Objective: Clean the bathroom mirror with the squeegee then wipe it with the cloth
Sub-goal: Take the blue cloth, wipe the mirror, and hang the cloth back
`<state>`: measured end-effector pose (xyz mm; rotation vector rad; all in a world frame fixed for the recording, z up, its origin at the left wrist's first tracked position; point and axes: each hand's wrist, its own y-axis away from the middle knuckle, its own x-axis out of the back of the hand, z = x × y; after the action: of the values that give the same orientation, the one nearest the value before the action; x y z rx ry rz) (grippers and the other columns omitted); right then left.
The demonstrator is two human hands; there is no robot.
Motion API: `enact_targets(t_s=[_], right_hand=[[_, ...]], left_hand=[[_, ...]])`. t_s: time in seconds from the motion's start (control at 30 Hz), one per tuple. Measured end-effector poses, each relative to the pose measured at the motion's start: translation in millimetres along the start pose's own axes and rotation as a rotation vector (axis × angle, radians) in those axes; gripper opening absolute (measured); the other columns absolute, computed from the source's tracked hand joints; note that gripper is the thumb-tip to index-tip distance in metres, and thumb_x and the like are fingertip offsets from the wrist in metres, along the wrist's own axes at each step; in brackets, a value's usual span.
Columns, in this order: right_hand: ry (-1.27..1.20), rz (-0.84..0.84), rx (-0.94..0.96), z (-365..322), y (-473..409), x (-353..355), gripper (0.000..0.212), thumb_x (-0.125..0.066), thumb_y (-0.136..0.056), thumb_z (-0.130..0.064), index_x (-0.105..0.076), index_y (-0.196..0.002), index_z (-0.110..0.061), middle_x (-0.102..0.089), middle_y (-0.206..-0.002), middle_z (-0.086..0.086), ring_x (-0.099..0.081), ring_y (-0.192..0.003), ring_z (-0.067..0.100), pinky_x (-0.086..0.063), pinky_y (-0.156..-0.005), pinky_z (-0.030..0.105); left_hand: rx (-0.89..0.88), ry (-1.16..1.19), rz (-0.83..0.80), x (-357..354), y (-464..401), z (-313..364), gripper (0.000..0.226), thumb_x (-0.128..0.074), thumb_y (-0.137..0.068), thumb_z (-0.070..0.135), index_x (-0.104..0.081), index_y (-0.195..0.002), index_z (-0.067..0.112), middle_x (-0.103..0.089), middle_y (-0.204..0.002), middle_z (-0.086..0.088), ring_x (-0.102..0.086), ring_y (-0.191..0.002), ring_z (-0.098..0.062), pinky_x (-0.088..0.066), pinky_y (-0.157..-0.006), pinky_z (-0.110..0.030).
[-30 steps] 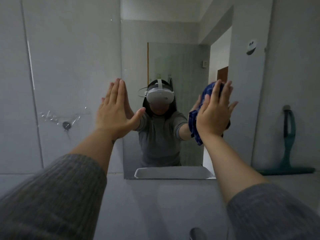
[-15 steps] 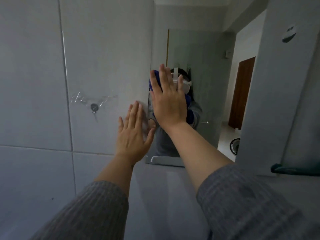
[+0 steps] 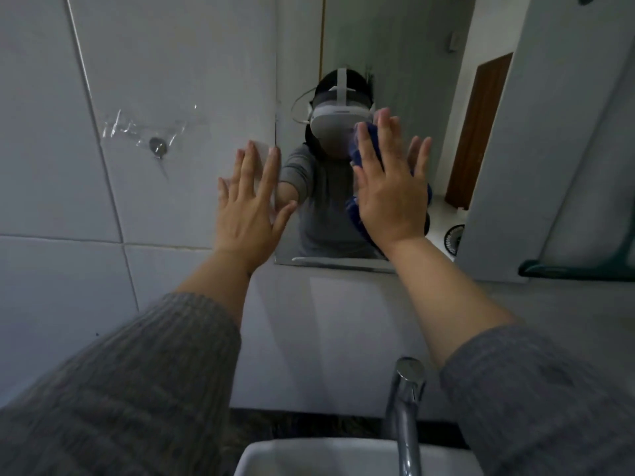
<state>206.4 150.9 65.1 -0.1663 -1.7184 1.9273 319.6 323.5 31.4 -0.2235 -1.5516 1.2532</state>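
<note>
The bathroom mirror (image 3: 405, 56) hangs on the tiled wall in front of me. My right hand (image 3: 390, 194) lies flat on the glass near its lower middle, pressing a blue cloth (image 3: 355, 213) against it; the cloth shows around the fingers and palm. My left hand (image 3: 251, 209) rests flat with spread fingers across the mirror's left edge, half on the wall tile, holding nothing. The green squeegee (image 3: 577, 269) leans against the wall at the far right, only its blade and part of its handle in view.
A chrome tap (image 3: 407, 403) rises over the white sink (image 3: 309, 456) at the bottom. A metal wall hook (image 3: 158, 146) with clear tape sits on the tile to the left. The mirror reflects a person in a headset, a brown door and a small fan.
My right hand with the cloth has slid from the mirror's right side to its left edge, then back towards the lower middle. My left hand stayed at the left edge. The view tilted down.
</note>
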Motion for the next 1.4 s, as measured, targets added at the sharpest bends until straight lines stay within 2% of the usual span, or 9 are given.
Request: enact_targets(t_s=[0.1,0.43,0.57,0.7,0.83,0.97,1.13,1.27,1.4], right_hand=[[0.015,-0.013,-0.1,35.5,12.6,8.3,0.051,-0.027,-0.103,-0.035,-0.029,-0.149,-0.014,-0.027,-0.155,0.017,-0.023,-0.144,0.033,-0.009,-0.114,0.057],[-0.016,0.007,-0.489,135.8,70.3,20.1,0.053,-0.024,-0.101,-0.032,-0.021,-0.15,-0.012,-0.021,-0.157,0.018,-0.019,-0.146,0.033,-0.008,-0.113,0.061],[-0.051,0.055,-0.615,149.1,100.6,14.8,0.053,-0.023,-0.102,-0.03,-0.021,-0.15,-0.01,-0.021,-0.157,0.018,-0.018,-0.146,0.032,-0.009,-0.113,0.06],[-0.087,0.094,-0.684,128.4,131.2,3.9,0.052,-0.02,-0.103,-0.032,-0.023,-0.149,-0.008,-0.024,-0.156,0.019,-0.02,-0.145,0.033,-0.012,-0.114,0.06],[-0.074,0.063,-0.562,87.4,130.9,-7.2,0.052,-0.016,-0.103,-0.033,-0.025,-0.148,-0.008,-0.029,-0.153,0.022,-0.025,-0.143,0.038,-0.009,-0.113,0.054],[-0.037,0.036,-0.43,54.3,113.5,-12.2,0.05,-0.021,-0.103,-0.031,-0.033,-0.145,-0.007,-0.033,-0.151,0.022,-0.028,-0.141,0.038,-0.013,-0.113,0.056],[-0.029,-0.037,-0.287,12.4,101.1,-14.5,0.049,-0.026,-0.103,-0.031,-0.03,-0.148,-0.01,-0.029,-0.154,0.018,-0.023,-0.144,0.033,-0.007,-0.116,0.053],[-0.023,-0.066,-0.195,-27.0,93.9,-21.9,0.05,-0.031,-0.103,-0.032,-0.028,-0.149,-0.013,-0.028,-0.155,0.016,-0.023,-0.145,0.031,-0.012,-0.116,0.055],[-0.047,-0.044,-0.123,-60.3,86.7,-29.8,0.049,-0.032,-0.104,-0.032,-0.025,-0.149,-0.013,-0.031,-0.154,0.017,-0.027,-0.143,0.031,-0.021,-0.114,0.058]], left_hand=[[0.003,-0.007,-0.005,-1.0,2.2,3.3,0.073,-0.042,-0.096,0.047,0.002,-0.151,0.028,0.009,-0.159,-0.014,0.008,-0.146,-0.031,-0.009,-0.115,-0.057],[0.003,0.048,0.01,-5.9,2.3,-0.9,0.074,-0.037,-0.093,0.05,0.006,-0.15,0.032,0.014,-0.159,-0.012,0.013,-0.146,-0.027,-0.007,-0.115,-0.057],[0.02,0.037,0.01,-6.6,2.7,-0.1,0.074,-0.037,-0.093,0.051,0.007,-0.15,0.034,0.016,-0.159,-0.009,0.013,-0.146,-0.027,-0.01,-0.115,-0.059],[0.039,0.019,-0.007,-6.5,3.3,0.8,0.074,-0.034,-0.093,0.054,0.012,-0.148,0.039,0.02,-0.159,-0.005,0.015,-0.145,-0.026,-0.011,-0.114,-0.059],[0.033,0.001,0.002,-8.2,2.9,-0.1,0.073,-0.033,-0.093,0.055,0.013,-0.147,0.04,0.02,-0.159,-0.005,0.016,-0.145,-0.025,-0.013,-0.115,-0.059],[0.041,0.021,-0.002,-8.9,2.8,-1.0,0.073,-0.036,-0.094,0.054,0.013,-0.147,0.042,0.019,-0.159,-0.004,0.014,-0.146,-0.025,-0.016,-0.114,-0.06],[0.028,-0.006,0.011,-9.5,2.7,-3.4,0.071,-0.033,-0.095,0.058,0.012,-0.147,0.04,0.017,-0.159,-0.004,0.015,-0.146,-0.022,-0.015,-0.115,-0.056],[-0.021,0.031,0.009,-4.4,4.4,-8.0,0.063,-0.032,-0.099,0.049,0.002,-0.15,0.035,0.011,-0.16,-0.005,0.01,-0.146,-0.023,-0.012,-0.117,-0.053],[-0.055,-0.072,0.004,-7.8,23.4,-24.8,0.057,-0.028,-0.101,0.039,-0.004,-0.151,0.031,0.003,-0.161,-0.006,0.006,-0.147,-0.026,-0.005,-0.117,-0.054]])
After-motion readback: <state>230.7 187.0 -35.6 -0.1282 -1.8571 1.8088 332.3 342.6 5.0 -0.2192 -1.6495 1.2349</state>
